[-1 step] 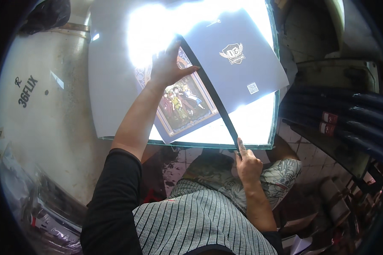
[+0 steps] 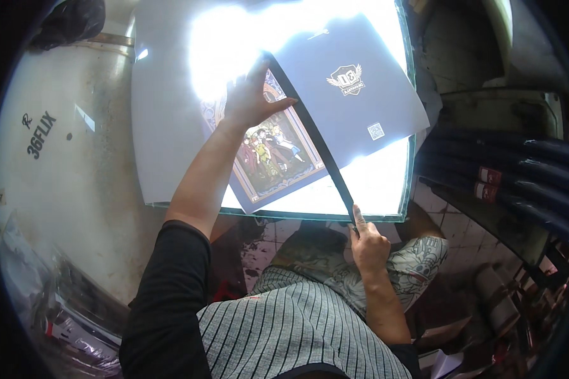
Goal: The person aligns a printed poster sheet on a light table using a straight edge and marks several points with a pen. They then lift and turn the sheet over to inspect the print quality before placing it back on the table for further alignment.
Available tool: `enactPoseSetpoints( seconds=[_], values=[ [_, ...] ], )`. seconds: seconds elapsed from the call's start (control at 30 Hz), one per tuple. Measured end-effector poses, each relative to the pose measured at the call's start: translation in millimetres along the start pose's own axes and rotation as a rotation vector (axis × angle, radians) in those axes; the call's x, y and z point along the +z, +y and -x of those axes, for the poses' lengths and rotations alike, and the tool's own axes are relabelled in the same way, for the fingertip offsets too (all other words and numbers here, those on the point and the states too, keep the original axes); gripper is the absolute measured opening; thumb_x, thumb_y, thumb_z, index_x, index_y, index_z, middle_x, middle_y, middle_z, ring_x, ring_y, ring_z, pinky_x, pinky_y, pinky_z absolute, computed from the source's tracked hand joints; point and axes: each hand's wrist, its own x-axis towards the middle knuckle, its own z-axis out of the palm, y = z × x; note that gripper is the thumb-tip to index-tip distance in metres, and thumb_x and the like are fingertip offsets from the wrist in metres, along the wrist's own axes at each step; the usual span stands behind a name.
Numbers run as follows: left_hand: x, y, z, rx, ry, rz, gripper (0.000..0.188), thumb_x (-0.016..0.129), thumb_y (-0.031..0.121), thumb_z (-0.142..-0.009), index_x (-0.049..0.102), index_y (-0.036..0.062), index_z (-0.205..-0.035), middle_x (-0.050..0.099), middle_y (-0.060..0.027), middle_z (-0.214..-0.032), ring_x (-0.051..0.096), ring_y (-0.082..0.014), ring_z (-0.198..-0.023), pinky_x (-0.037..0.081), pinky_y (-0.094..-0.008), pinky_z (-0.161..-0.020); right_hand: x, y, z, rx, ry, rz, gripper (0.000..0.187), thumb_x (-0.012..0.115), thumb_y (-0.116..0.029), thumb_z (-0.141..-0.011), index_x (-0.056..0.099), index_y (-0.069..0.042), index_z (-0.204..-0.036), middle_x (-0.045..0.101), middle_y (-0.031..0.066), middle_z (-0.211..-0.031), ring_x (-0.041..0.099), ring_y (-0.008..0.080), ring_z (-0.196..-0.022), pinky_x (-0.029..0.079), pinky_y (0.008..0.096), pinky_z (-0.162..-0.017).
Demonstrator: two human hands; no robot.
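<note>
A blue printed sheet (image 2: 344,136) lies slantwise on a brightly lit glass-topped table (image 2: 379,180). Its left part carries a colourful illustrated panel (image 2: 272,151) with several figures, its right part a white winged shield emblem. Across the sheet runs a long, narrow black strip (image 2: 320,145), straight like a ruler. My left hand (image 2: 253,101) is spread flat over the illustrated panel, its thumb on the strip; glare washes out the fingertips. At the strip's near end, by the table edge, my right hand (image 2: 370,243) grips it, index finger stretched along it and the other fingers curled.
A pale sheet (image 2: 164,126) covers the table's left side. Left of it is a whitish surface (image 2: 63,139) with dark lettering. Dark blue rolls (image 2: 499,151) lie at the right. Plastic-wrapped material (image 2: 76,328) sits lower left. A black bag (image 2: 69,25) is at the upper left.
</note>
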Motion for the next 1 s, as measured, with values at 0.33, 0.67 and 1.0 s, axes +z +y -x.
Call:
enactPoseSetpoints(
  seconds=[0.33, 0.67, 1.0],
  values=[
    [2, -7, 0, -0.012, -0.136, 0.041, 0.117, 0.057, 0.087, -0.075, 0.031, 0.0064, -0.155, 0.029, -0.015, -0.161, 0.018, -0.0325, -0.152, 0.011, -0.0593, -0.121, 5, 3, -1, -0.012, 0.007, -0.055, 0.071, 0.073, -0.029, -0.089, 0.042, -0.035, -0.153, 0.057, 0.0047, -0.068, 0.064, 0.0239, -0.054, 0.058, 0.0395, -0.055],
    [8, -10, 1, -0.016, -0.135, 0.01, 0.118, 0.057, 0.088, -0.074, 0.03, 0.0064, -0.155, 0.029, -0.015, -0.161, 0.017, -0.0321, -0.152, 0.011, -0.0591, -0.121, 7, 6, -1, -0.006, -0.013, -0.137, 0.068, 0.071, -0.028, -0.091, 0.043, -0.033, -0.152, 0.058, 0.006, -0.068, 0.065, 0.0256, -0.055, 0.058, 0.041, -0.057],
    [-1, -8, 3, -0.035, -0.091, -0.003, 0.115, 0.07, 0.078, -0.071, 0.033, 0.0074, -0.154, 0.034, -0.0132, -0.16, 0.034, -0.0326, -0.143, 0.023, -0.0548, -0.116, 1, 2, -7, -0.046, 0.018, -0.137, 0.067, 0.072, -0.028, -0.09, 0.045, -0.033, -0.151, 0.058, 0.0061, -0.066, 0.064, 0.0258, -0.055, 0.058, 0.0411, -0.058]
  ],
)
